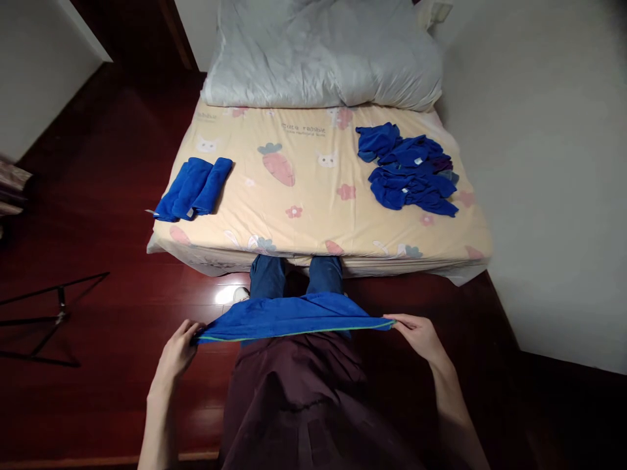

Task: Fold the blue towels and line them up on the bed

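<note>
A blue towel (294, 316) with a green-stitched edge is stretched sideways in front of my body, over my thighs. One end is pinched in my left hand (180, 347); the opposite corner is between the fingertips of my right hand (415, 331). Both hands are closed on the cloth. Ahead on the bed, several folded or rolled blue towels (196, 186) lie side by side at the left. A loose, crumpled heap of blue cloths (411, 170) rests at the right, with small white tags and a dark purple patch showing.
The bed (313, 215) has a yellow sheet with carrots, flowers and rabbits. A grey-white quilt (323, 59) is bunched at its far end. Black tripod legs (61, 316) stand on the dark red floor (112, 261) at the left. A pale wall (543, 176) borders the right side.
</note>
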Action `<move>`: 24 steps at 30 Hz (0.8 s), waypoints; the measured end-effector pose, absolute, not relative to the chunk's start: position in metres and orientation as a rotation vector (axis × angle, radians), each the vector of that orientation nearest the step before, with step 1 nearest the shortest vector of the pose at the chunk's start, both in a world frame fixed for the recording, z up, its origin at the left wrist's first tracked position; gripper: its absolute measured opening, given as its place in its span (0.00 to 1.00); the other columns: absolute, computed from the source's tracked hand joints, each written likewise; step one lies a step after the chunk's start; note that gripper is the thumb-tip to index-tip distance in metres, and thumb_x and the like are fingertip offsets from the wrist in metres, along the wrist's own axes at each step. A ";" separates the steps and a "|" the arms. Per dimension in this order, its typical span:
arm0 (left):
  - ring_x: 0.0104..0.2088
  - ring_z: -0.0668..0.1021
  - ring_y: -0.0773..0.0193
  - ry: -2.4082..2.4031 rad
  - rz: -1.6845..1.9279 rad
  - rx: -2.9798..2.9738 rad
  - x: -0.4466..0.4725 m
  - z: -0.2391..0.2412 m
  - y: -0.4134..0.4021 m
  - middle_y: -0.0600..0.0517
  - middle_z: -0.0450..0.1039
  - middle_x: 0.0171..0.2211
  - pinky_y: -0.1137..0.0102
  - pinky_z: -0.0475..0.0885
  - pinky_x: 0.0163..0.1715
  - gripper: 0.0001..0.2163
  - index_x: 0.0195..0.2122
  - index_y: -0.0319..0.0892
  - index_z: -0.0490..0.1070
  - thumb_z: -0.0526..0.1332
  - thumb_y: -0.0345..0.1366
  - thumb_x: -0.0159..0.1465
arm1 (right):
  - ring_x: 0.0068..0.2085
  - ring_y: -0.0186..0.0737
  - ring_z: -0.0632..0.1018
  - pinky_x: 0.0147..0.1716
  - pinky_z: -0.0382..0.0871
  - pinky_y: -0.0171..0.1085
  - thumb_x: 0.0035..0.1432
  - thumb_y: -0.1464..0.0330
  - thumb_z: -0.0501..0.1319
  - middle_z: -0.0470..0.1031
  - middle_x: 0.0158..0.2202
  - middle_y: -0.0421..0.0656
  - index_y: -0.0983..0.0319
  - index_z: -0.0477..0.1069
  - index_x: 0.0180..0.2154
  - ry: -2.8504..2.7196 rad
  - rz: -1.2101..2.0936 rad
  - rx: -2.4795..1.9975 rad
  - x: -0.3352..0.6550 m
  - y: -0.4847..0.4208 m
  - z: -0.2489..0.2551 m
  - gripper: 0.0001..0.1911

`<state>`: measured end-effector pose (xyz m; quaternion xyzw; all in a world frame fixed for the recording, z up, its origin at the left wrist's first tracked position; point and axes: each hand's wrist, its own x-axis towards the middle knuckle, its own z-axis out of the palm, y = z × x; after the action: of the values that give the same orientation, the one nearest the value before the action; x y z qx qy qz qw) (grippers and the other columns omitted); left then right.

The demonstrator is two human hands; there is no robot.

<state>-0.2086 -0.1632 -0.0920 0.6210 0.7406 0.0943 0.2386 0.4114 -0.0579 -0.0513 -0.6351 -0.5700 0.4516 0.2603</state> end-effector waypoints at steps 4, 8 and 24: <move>0.40 0.81 0.62 2.148 0.409 1.684 -0.247 -0.105 -0.190 0.49 0.77 0.41 0.77 0.72 0.36 0.16 0.43 0.44 0.77 0.53 0.32 0.58 | 0.40 0.53 0.85 0.43 0.82 0.47 0.51 0.55 0.70 0.85 0.38 0.47 0.58 0.85 0.35 -1.464 1.178 -1.700 0.429 -0.053 -0.060 0.15; 0.36 0.81 0.59 2.195 0.740 1.514 -0.263 -0.101 -0.209 0.50 0.79 0.36 0.74 0.75 0.38 0.13 0.35 0.43 0.77 0.59 0.46 0.60 | 0.41 0.52 0.84 0.45 0.80 0.46 0.48 0.51 0.71 0.84 0.38 0.49 0.60 0.83 0.36 -1.365 1.216 -1.701 0.419 -0.050 -0.083 0.21; 0.35 0.82 0.48 2.228 1.053 1.012 -0.233 -0.042 -0.144 0.49 0.81 0.32 0.60 0.79 0.36 0.19 0.30 0.46 0.81 0.69 0.56 0.47 | 0.36 0.48 0.81 0.38 0.77 0.44 0.42 0.46 0.74 0.82 0.32 0.46 0.61 0.82 0.33 -1.004 1.066 -1.617 0.409 -0.021 -0.098 0.26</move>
<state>-0.2325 -0.1441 -0.0418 0.3691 0.8126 0.3840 0.2365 0.4095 -0.0213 -0.0983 -0.6575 -0.4081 0.4333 0.4620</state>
